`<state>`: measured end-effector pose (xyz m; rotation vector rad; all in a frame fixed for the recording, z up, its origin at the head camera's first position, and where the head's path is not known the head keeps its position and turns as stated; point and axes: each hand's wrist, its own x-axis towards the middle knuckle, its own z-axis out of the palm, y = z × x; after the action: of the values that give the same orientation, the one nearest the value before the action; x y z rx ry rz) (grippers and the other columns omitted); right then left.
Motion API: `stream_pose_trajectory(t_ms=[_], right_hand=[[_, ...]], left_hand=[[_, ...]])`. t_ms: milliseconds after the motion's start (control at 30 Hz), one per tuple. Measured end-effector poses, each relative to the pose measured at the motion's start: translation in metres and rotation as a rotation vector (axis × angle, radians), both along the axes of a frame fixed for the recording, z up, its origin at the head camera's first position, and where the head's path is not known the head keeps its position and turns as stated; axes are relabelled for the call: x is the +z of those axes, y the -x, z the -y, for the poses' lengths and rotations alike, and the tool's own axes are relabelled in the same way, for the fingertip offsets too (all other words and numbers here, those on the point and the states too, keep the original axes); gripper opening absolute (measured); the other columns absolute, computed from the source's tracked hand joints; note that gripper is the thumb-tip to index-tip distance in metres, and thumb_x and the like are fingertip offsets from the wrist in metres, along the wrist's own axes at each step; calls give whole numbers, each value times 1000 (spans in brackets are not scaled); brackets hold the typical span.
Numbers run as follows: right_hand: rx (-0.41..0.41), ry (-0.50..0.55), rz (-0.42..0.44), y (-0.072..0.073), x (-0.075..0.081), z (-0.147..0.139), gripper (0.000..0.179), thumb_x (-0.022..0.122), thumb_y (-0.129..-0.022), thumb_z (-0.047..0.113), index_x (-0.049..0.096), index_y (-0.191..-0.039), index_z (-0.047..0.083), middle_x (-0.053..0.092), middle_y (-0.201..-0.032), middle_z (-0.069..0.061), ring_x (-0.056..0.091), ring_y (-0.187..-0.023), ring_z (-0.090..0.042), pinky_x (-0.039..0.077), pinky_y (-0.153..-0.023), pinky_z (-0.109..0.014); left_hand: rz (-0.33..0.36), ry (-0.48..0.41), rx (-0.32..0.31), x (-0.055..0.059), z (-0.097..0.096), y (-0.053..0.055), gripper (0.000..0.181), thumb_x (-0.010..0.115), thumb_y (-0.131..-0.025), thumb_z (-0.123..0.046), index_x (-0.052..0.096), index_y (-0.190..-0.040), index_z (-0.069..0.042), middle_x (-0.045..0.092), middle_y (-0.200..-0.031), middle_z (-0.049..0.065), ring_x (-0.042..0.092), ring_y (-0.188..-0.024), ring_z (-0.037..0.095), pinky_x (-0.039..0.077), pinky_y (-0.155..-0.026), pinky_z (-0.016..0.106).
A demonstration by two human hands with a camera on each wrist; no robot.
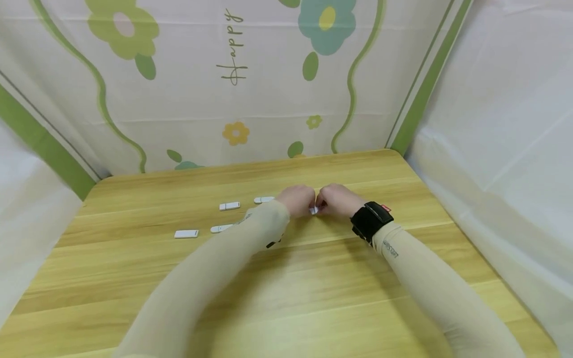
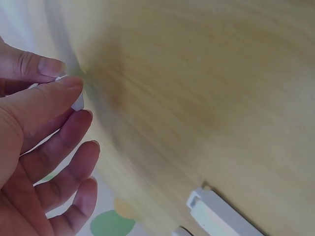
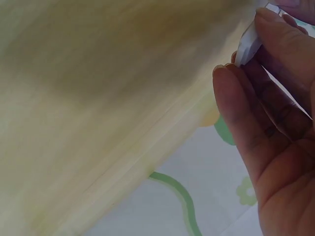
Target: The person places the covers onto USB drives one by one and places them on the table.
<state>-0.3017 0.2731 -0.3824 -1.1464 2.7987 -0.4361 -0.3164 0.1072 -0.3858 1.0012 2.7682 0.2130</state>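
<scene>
Both hands meet over the far middle of the table, pinching one small white USB flash drive (image 1: 314, 211). My left hand (image 1: 299, 200) has thumb and index finger on one end of it, the other fingers loosely bent in the left wrist view. My right hand (image 1: 336, 200) grips the other end; in the right wrist view the white flash drive (image 3: 249, 44) shows between thumb and fingers. Fingertips cover much of the drive, so I cannot tell whether its cap is apart. Beside the left hand lies another white flash drive (image 1: 264, 200), partly hidden by that hand.
More white flash drives lie to the left: one farther back (image 1: 230, 206), one partly behind the left sleeve (image 1: 221, 228), and one farthest left (image 1: 186, 233). The wooden table (image 1: 304, 298) ends at a flowered curtain (image 1: 268, 99); white cloth (image 1: 501, 124) hangs at the right.
</scene>
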Motion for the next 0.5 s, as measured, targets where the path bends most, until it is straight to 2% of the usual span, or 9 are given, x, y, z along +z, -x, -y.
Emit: stream_pose_trajectory(t_ms=[300, 500], right_hand=[[27, 18, -25, 10, -5, -8, 4, 81, -80, 4, 76, -80, 5, 72, -80, -2, 66, -76, -17, 54, -73, -32], [-38, 8, 34, 14, -12, -11, 5, 81, -79, 4, 77, -80, 7, 71, -78, 1, 64, -74, -13, 54, -73, -31]], left_hand=[[2, 1, 31, -2, -8, 6, 6, 76, -85, -17, 71, -87, -15, 65, -83, -5, 59, -77, 13, 51, -71, 32], [55, 17, 42, 0, -13, 6, 8, 77, -86, -16, 71, -90, -14, 66, -86, -5, 60, -80, 14, 51, -75, 32]])
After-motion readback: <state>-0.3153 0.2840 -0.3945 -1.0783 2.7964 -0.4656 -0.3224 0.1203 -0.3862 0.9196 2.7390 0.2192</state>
